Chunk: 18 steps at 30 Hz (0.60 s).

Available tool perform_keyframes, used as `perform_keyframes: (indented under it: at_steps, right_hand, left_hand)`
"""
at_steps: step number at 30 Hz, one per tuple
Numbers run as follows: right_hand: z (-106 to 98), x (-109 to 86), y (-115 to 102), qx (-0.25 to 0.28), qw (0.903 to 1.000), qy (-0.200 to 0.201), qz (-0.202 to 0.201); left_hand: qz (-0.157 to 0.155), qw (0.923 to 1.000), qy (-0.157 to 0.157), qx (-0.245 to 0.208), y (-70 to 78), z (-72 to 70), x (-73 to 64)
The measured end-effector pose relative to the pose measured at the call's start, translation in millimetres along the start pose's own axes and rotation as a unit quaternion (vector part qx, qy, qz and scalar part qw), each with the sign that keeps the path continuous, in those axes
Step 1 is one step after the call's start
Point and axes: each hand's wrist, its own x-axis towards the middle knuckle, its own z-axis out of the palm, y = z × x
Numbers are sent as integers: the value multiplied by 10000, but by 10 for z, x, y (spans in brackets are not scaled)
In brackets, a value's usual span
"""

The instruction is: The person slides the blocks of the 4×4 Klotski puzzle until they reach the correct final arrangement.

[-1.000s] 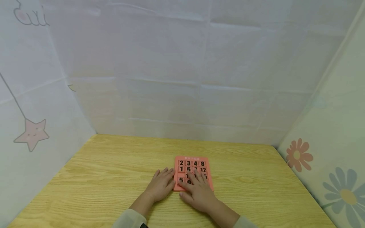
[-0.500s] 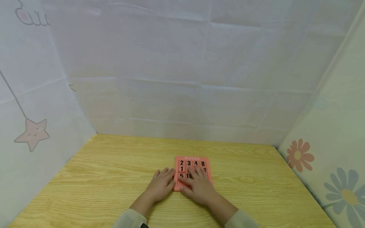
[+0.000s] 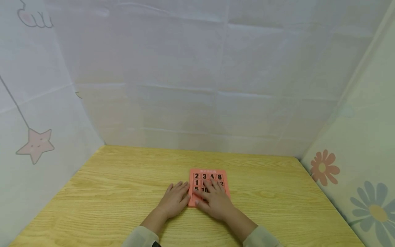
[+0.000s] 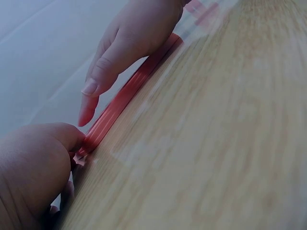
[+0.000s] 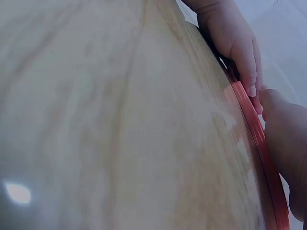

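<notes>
Number puzzle (image 3: pixel 200 185): flat on the table (image 3: pixel 123 192), between its left and right edges, nearer than the far edge. Top tiles (image 3: pixel 204 176) read 2, 3, 4, 8; 1 sits below 2. Ordering appears incomplete; covered tiles are unreadable. Right hand (image 3: pixel 215 203): fingers extended over tiles. Left hand (image 3: pixel 174 201): relaxed, touching the puzzle's left edge. Neither clamped.

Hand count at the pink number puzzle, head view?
2: the left hand at the left edge of the pink number puzzle, the right hand over its face, covering part of it. No other hand shows.
</notes>
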Motion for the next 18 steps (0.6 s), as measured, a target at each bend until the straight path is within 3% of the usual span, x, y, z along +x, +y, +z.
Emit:
perform_keyframes:
  at_steps: [18]
  right_hand:
    - [6,-285,165,137,9985,505,171]
  left_hand:
    - [-37,10000,23,31,-8,0,7]
